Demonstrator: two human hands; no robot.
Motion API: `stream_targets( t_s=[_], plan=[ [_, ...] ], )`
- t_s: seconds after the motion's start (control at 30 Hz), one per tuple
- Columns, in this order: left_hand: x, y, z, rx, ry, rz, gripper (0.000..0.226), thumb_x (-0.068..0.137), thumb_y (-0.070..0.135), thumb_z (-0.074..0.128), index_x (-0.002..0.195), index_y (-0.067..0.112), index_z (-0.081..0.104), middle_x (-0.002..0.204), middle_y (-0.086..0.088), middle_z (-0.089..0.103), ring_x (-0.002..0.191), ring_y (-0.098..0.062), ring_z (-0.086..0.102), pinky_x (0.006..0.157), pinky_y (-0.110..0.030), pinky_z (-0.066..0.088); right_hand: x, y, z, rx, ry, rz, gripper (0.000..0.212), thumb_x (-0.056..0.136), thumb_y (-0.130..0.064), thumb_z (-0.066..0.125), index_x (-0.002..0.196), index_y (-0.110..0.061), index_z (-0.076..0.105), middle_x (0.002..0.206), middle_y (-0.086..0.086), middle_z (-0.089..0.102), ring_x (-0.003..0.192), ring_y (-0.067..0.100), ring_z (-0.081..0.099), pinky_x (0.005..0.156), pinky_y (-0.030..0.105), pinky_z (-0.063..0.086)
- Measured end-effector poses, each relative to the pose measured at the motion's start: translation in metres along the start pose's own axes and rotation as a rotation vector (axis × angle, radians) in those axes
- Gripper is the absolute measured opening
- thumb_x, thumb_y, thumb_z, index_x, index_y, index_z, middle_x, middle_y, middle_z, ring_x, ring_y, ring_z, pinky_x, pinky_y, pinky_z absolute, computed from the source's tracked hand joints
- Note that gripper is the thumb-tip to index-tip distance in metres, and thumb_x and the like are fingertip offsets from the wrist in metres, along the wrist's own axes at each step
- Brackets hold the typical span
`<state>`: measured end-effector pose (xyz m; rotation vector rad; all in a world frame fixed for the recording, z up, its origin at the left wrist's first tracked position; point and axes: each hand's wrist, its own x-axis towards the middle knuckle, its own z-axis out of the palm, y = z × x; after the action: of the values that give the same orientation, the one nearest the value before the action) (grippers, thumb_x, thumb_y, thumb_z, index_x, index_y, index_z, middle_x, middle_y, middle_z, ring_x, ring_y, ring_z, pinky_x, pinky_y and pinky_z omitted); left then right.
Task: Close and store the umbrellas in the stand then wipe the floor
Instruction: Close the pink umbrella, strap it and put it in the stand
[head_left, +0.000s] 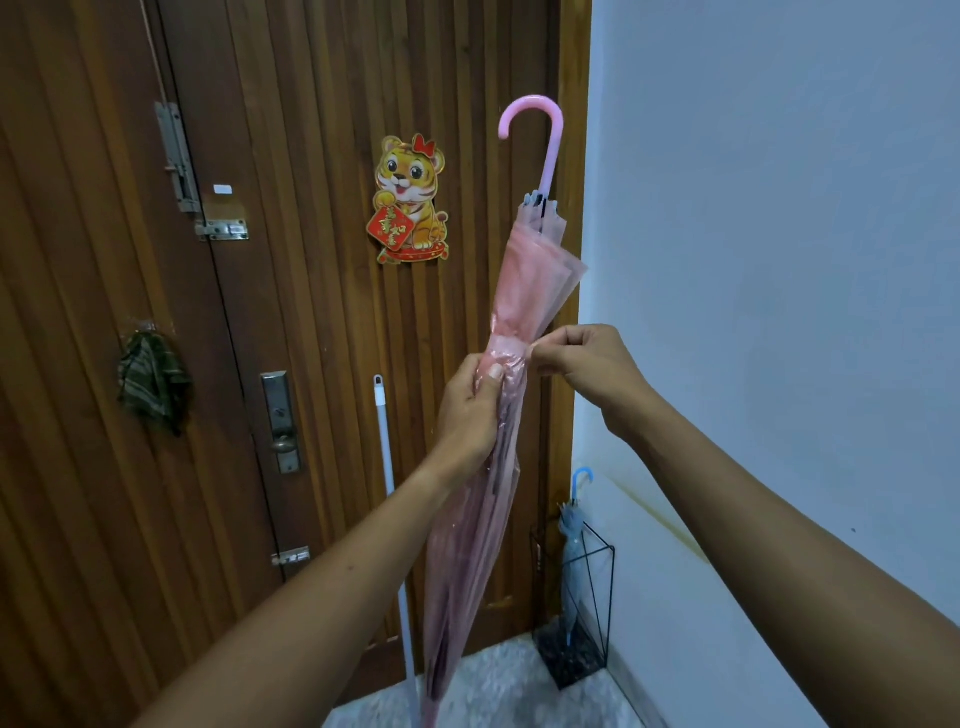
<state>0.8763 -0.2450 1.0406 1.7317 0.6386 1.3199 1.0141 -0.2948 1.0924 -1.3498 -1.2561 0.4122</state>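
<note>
A closed pink translucent umbrella (524, 291) stands upright in front of me, its pink hooked handle at the top and its tip out of view below. My left hand (470, 410) grips the folded canopy around its middle. Just right of it, my right hand (582, 361) pinches the umbrella's closing strap at the canopy's waist. In the corner at the lower right stands a black wire umbrella stand (597, 587), holding a closed blue-grey umbrella (571, 540) with a blue hooked handle.
A brown slatted wooden door (311, 312) fills the left, with a lock, latches, a tiger sticker (410, 200) and a hanging green cloth (153, 384). A white mop pole (389, 499) leans against the door. A pale wall (779, 260) is at right; speckled floor (509, 686) lies below.
</note>
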Motion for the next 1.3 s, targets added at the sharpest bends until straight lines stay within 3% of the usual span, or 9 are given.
stream_targets(
  t_s=[0.17,0.3,0.43,0.53,0.7,0.83,0.97,1.13,1.3],
  plan=[
    [0.007,-0.002,0.004,0.032,0.091,0.031,0.036,0.103,0.042,0.036,0.100,0.018,0.063,0.095,-0.018,0.064,0.091,-0.038,0.062,0.081,-0.056,0.052,-0.001,-0.013,-0.008,-0.034,-0.026,0.040,0.017,0.089,-0.021,0.073,0.074,-0.016,0.075,0.082,0.000,0.071,0.077,0.008,0.065,0.058,0.014,0.045],
    [0.009,-0.001,0.000,-0.019,0.017,0.008,0.033,0.091,0.047,0.051,0.096,0.017,0.063,0.092,-0.019,0.063,0.082,-0.039,0.060,0.071,-0.055,0.050,-0.001,-0.016,-0.013,-0.062,-0.036,0.079,0.018,0.086,-0.021,0.077,0.072,-0.010,0.073,0.079,0.003,0.072,0.065,0.005,0.062,0.060,0.019,0.047],
    [0.008,-0.004,-0.003,0.020,-0.093,0.079,0.034,0.081,0.031,0.077,0.106,0.024,0.055,0.102,-0.009,0.062,0.079,-0.023,0.065,0.068,-0.038,0.057,-0.001,-0.014,-0.015,0.018,-0.050,0.128,0.009,0.085,-0.016,0.076,0.084,-0.008,0.073,0.088,0.011,0.073,0.072,0.015,0.065,0.075,0.034,0.061],
    [0.010,-0.003,-0.004,0.074,-0.085,0.111,0.037,0.085,0.029,0.077,0.113,0.023,0.053,0.104,0.000,0.062,0.087,-0.015,0.067,0.073,-0.031,0.059,-0.001,-0.009,-0.012,0.097,0.009,0.136,0.009,0.087,-0.009,0.072,0.078,-0.010,0.070,0.085,0.011,0.070,0.075,0.020,0.065,0.085,0.041,0.062],
    [0.008,-0.005,0.001,0.165,0.022,0.208,0.034,0.087,0.025,0.075,0.112,0.023,0.052,0.096,0.009,0.061,0.082,-0.010,0.064,0.068,-0.027,0.058,0.001,0.000,-0.004,0.115,0.126,0.083,0.015,0.087,-0.007,0.066,0.073,-0.009,0.071,0.077,0.009,0.069,0.072,0.022,0.069,0.077,0.041,0.064],
    [0.011,-0.006,-0.003,0.182,0.070,0.245,0.032,0.086,0.027,0.075,0.112,0.025,0.056,0.095,0.010,0.062,0.082,-0.008,0.064,0.068,-0.024,0.057,0.002,0.004,-0.010,0.199,-0.020,0.095,0.007,0.085,-0.006,0.078,0.080,-0.011,0.078,0.088,0.012,0.077,0.082,0.025,0.075,0.085,0.043,0.063],
    [0.013,-0.004,-0.015,-0.027,-0.088,0.035,0.037,0.086,0.023,0.075,0.116,0.018,0.054,0.098,-0.006,0.062,0.068,-0.019,0.065,0.059,-0.033,0.058,0.003,0.006,-0.014,0.236,-0.091,0.054,0.006,0.082,-0.006,0.081,0.082,-0.011,0.079,0.082,0.007,0.077,0.074,0.020,0.074,0.084,0.041,0.062],
    [0.013,0.002,-0.026,-0.455,-0.267,-0.168,0.039,0.079,0.015,0.069,0.111,0.011,0.048,0.083,-0.005,0.051,0.053,-0.009,0.047,0.044,-0.021,0.041,0.005,0.004,-0.016,0.296,-0.200,0.078,0.014,0.081,-0.006,0.081,0.094,-0.010,0.076,0.081,0.003,0.076,0.067,0.014,0.071,0.084,0.038,0.061],
    [0.006,0.014,-0.031,-0.492,-0.501,-0.249,0.043,0.082,0.008,0.061,0.123,0.007,0.052,0.075,-0.006,0.051,0.050,-0.010,0.052,0.048,-0.022,0.045,0.004,0.006,-0.021,0.315,-0.488,0.131,0.030,0.088,-0.016,0.073,0.118,-0.016,0.073,0.110,0.004,0.075,0.095,0.016,0.069,0.087,0.036,0.060]
  ],
)
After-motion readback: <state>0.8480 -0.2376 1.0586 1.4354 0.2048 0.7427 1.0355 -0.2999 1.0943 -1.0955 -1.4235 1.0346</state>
